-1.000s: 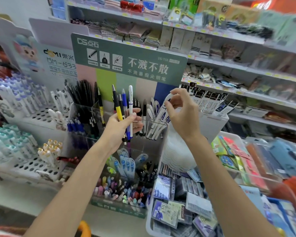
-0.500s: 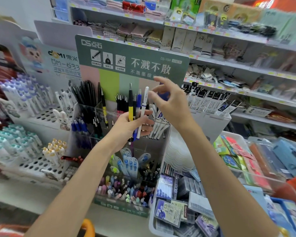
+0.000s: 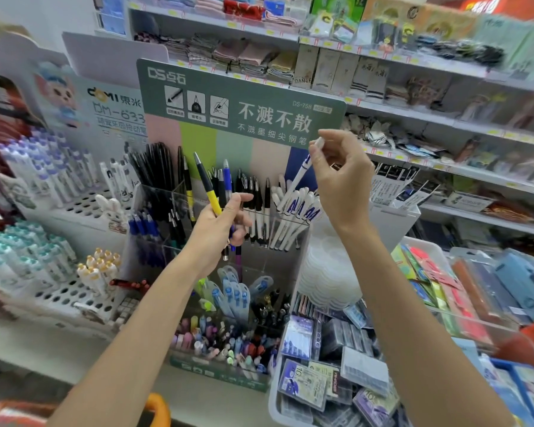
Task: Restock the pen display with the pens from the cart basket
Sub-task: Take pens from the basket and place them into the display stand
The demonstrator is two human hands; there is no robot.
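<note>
Our right hand point(image 3: 344, 180) pinches a white pen point(image 3: 301, 172) by its very top, thumb and fingertips closed on the cap end. The barrel hangs down at a slant towards the compartment of matching white pens point(image 3: 299, 208) on the right side of the pen display point(image 3: 198, 137). Our left hand point(image 3: 216, 232) is wrapped round a bundle of pens point(image 3: 225, 186), gripping it at mid-barrel. A yellow-barrelled pen point(image 3: 211, 192) leans out to the left of the bundle, and the tips of the others poke out below the palm.

We judge these pens light and rigid, with smooth plastic barrels that slide easily against each other. Holding the white pen at its top end lets it swing, which suits dropping it tip-first into a crowded slot, but it gives us little control over the lower end. A pinch nearer the middle would steer it better between its neighbours.

The bundle is the riskier load. Loose, slick barrels can fan out or slip through a slack fist, so we keep the fingers firm at the middle and draw pens out one at a time by their upper ends.
</note>
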